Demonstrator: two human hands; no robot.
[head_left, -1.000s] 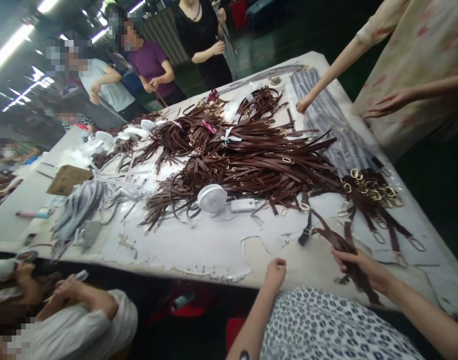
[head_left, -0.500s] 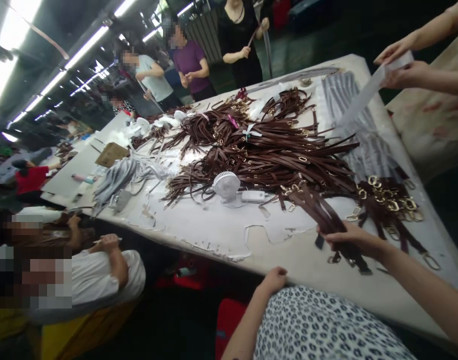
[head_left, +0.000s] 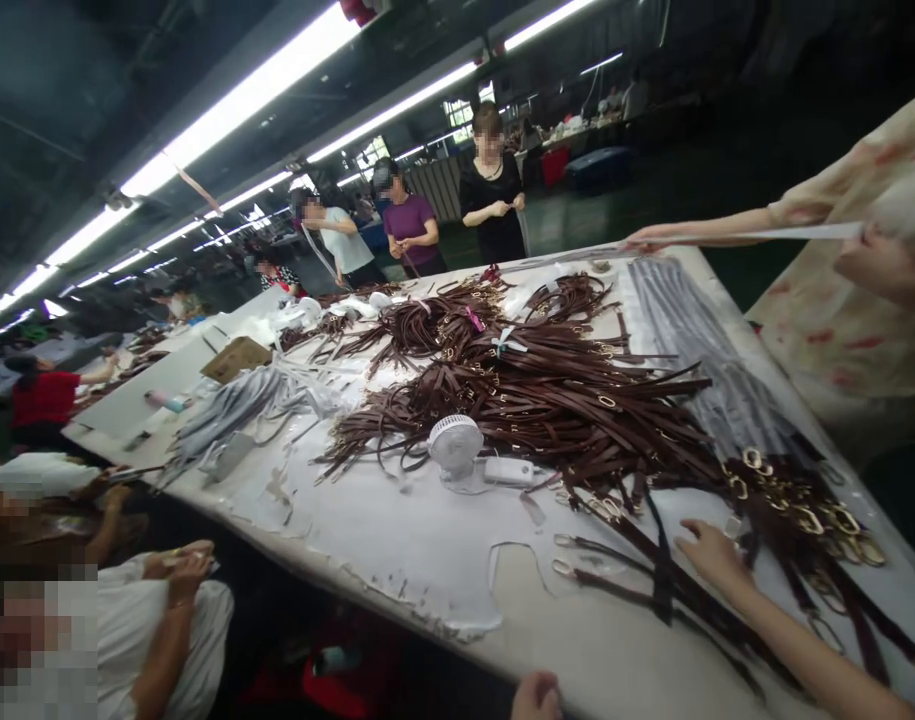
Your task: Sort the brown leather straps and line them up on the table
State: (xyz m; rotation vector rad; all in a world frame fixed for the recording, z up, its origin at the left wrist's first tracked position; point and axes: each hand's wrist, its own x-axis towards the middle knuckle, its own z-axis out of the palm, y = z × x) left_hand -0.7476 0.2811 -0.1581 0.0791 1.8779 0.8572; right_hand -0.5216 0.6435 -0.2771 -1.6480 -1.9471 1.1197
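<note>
Our left hand (head_left: 536, 697) sits at the bottom edge of the view, by the rim of the bench (head_left: 427, 570), and so little of it shows that we cannot tell whether its fingers are open or closed. Our right hand (head_left: 716, 556) reaches over the near end of the bench, its fingers (head_left: 688, 530) spread open and gripping nothing, just beside a loose bunch of brown leather straps (head_left: 652, 585) with metal clips. To our left, a seated co-worker (head_left: 179, 640) in a white shirt is at the bench edge. Next to our hand lies a pile of straps with gold buckles (head_left: 802, 520). Beyond, a big heap of brown straps (head_left: 532, 400) spreads across the bench, with a small white fan (head_left: 455, 445) and a white box (head_left: 508, 471) at its near edge. Grey striped strips (head_left: 697, 340) lie to its right, where a co-worker in a floral dress (head_left: 847, 320) stretches a long white strip (head_left: 794, 232) between both hands. Three standing people (head_left: 408, 225) are past the far end.
</note>
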